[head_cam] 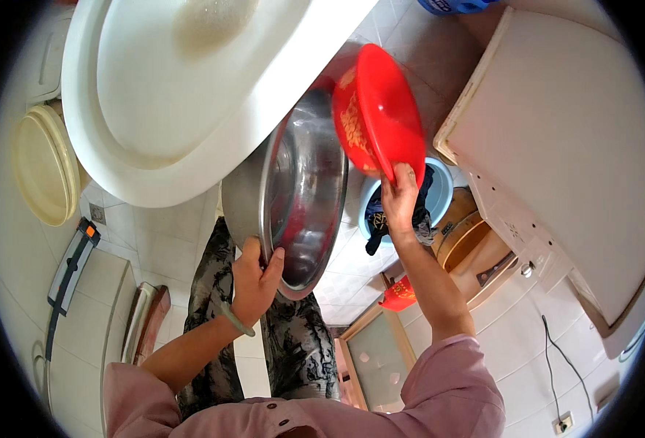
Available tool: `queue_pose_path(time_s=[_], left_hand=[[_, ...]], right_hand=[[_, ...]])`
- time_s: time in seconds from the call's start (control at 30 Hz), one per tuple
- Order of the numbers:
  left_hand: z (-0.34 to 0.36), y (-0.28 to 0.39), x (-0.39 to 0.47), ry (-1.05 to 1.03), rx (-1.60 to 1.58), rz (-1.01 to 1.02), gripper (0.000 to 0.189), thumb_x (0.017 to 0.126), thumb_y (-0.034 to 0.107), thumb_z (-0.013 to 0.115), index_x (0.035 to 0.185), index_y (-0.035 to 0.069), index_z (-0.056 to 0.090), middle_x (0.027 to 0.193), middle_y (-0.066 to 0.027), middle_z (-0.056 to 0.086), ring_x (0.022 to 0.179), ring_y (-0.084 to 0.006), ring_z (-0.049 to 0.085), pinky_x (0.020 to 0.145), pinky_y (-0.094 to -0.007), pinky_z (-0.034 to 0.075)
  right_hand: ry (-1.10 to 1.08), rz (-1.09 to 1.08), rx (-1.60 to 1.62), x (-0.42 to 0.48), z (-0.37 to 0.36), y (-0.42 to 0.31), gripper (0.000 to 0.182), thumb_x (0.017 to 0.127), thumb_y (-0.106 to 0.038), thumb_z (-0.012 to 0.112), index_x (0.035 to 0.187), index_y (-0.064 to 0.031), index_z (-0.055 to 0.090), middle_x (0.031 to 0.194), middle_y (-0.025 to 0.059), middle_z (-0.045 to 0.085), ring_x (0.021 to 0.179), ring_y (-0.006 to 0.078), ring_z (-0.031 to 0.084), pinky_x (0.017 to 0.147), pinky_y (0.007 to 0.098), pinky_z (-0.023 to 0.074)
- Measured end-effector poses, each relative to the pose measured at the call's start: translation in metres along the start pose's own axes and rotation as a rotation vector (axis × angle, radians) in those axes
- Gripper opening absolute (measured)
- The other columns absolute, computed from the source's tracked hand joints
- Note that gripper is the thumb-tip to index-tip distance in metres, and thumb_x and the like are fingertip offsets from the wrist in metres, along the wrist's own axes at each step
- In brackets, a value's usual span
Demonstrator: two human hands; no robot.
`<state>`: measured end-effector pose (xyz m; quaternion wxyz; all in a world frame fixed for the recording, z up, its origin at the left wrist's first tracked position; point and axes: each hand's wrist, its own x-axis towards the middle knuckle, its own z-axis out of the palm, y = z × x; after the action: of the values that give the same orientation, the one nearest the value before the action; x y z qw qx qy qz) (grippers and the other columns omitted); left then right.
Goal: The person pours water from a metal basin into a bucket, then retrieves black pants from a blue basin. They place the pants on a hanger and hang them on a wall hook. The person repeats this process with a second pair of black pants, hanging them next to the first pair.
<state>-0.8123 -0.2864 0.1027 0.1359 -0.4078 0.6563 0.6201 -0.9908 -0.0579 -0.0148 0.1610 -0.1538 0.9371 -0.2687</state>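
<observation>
My left hand point(257, 282) grips the near rim of a large stainless steel basin point(314, 180), its thumb inside the rim. The basin is tilted up on its side, its hollow facing right, and I see nothing in it. In my right hand point(402, 202) is a red plastic basin point(393, 109) with gold patterning on its outer wall. It is held by the rim and tilted on edge, beyond and to the right of the steel basin. Below my right hand a light blue tub point(442, 191) on the floor holds dark cloth point(377, 219).
A white washbasin point(202, 180) overhangs the upper left. On the right stands a white washing machine point(558, 120). A wooden tub point(467, 241) sits beside the blue tub. A cream lidded bucket point(43, 164) and a squeegee-like tool point(73, 263) are at left. A cord point(552, 367) runs to a wall socket.
</observation>
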Motion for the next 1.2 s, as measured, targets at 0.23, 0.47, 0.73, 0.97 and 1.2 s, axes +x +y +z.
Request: queue_pose_path(time_s=[0.23,0.47,0.73,0.97,1.2], left_hand=[[0.033,0.003,0.011,0.074,0.018,0.146,0.018,0.089,0.014,0.059,0.084,0.002,0.047,0.063,-0.0032,0.048,0.056,-0.0093,0.043,0.051,-0.0274,0.039],[0.036,0.003,0.079,0.089,0.065,0.286,0.024,0.090,0.021,0.060,0.082,0.003,0.048,0.069,-0.0020,0.046,0.065,-0.0087,0.041,0.057,-0.0264,0.038],[0.063,0.031,0.147,0.030,0.084,0.541,0.022,0.093,0.020,0.057,0.086,0.001,0.050,0.077,0.0003,0.045,0.073,-0.0108,0.041,0.067,-0.0257,0.039],[0.100,0.056,0.160,0.084,0.143,0.667,0.023,0.092,0.022,0.058,0.085,0.000,0.053,0.074,-0.0007,0.049,0.069,-0.0099,0.042,0.063,-0.0250,0.039],[0.132,0.046,0.190,0.297,0.105,0.745,0.031,0.092,0.027,0.056,0.084,-0.002,0.054,0.078,-0.0077,0.054,0.072,-0.0155,0.046,0.069,-0.0314,0.040]], right_hand=[[0.058,0.076,0.331,-0.064,-0.027,-0.071,0.014,0.081,-0.002,0.066,0.093,0.0006,0.061,0.085,0.0108,0.060,0.078,0.0221,0.057,0.074,0.0294,0.0446],[0.243,0.166,0.435,-0.068,0.017,-0.091,0.016,0.078,0.002,0.065,0.093,0.0019,0.059,0.082,0.0126,0.058,0.077,0.0261,0.057,0.070,0.0317,0.0448],[0.479,0.110,0.486,-0.007,0.086,-0.074,0.032,0.068,-0.005,0.074,0.093,0.0026,0.056,0.090,0.0190,0.057,0.087,0.0373,0.055,0.076,0.0409,0.0457],[0.574,0.087,0.526,0.043,0.094,-0.061,0.038,0.064,-0.010,0.078,0.090,0.0038,0.055,0.088,0.0220,0.055,0.085,0.0406,0.053,0.073,0.0431,0.0449],[0.541,-0.057,0.477,0.075,0.065,-0.031,0.040,0.062,-0.015,0.080,0.090,0.0019,0.058,0.085,0.0205,0.059,0.082,0.0412,0.055,0.071,0.0448,0.0449]])
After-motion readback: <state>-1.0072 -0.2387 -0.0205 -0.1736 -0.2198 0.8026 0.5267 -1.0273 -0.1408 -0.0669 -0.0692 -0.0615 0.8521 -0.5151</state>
